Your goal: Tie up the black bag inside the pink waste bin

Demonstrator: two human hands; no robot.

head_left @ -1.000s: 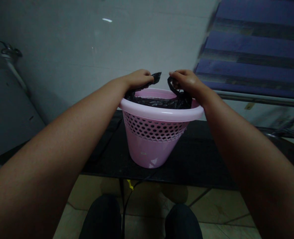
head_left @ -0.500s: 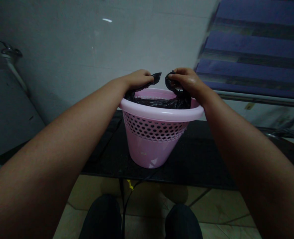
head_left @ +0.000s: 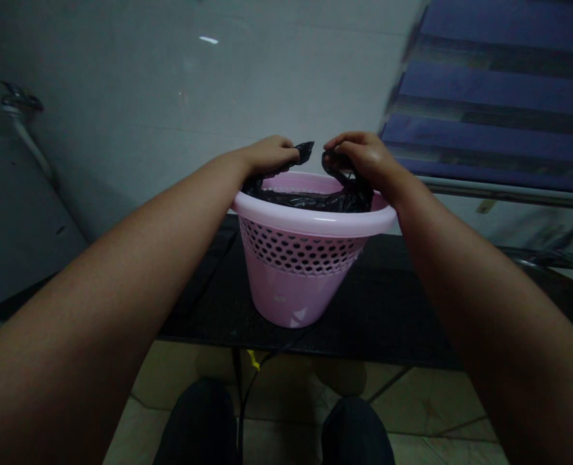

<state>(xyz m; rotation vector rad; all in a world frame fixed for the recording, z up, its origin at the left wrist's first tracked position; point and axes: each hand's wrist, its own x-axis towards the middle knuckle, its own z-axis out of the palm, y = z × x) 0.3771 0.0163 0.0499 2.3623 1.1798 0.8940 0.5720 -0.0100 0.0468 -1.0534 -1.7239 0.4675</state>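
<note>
A grey tiled wall (head_left: pixel 135 77) fills the back of the view, with a metal tap (head_left: pixel 19 100) at its upper left and a blue striped pad (head_left: pixel 499 77) on a metal frame (head_left: pixel 509 197) at the upper right. Below, a tiled floor (head_left: pixel 426 407) shows under a dark counter (head_left: pixel 387 303), and the person's knees (head_left: pixel 199 426) in dark trousers sit at the bottom edge of the view. A black cable (head_left: pixel 250 394) runs down beneath the counter, with a small yellow tag (head_left: pixel 252 359) near it. A pink basket (head_left: pixel 296 290) stands upright on the counter, its lower wall solid and its upper band pierced with rows of hexagonal holes. Inside it sits a black plastic bag (head_left: pixel 310 200), bunched low against the inner wall, with pink showing above it at the far side. Both arms reach forward over the basket's rim (head_left: pixel 310 223). The left hand (head_left: pixel 269 156) is closed around one bag handle (head_left: pixel 304 152), its fingers (head_left: pixel 286 152) curled tight and the handle's tip poking out beyond them. The right hand (head_left: pixel 366 158) grips the other handle (head_left: pixel 337 166), which forms a loop, and its fingers (head_left: pixel 344 142) are bent over the top of it. The two hands are near each other, apart, just above the rim.
</note>
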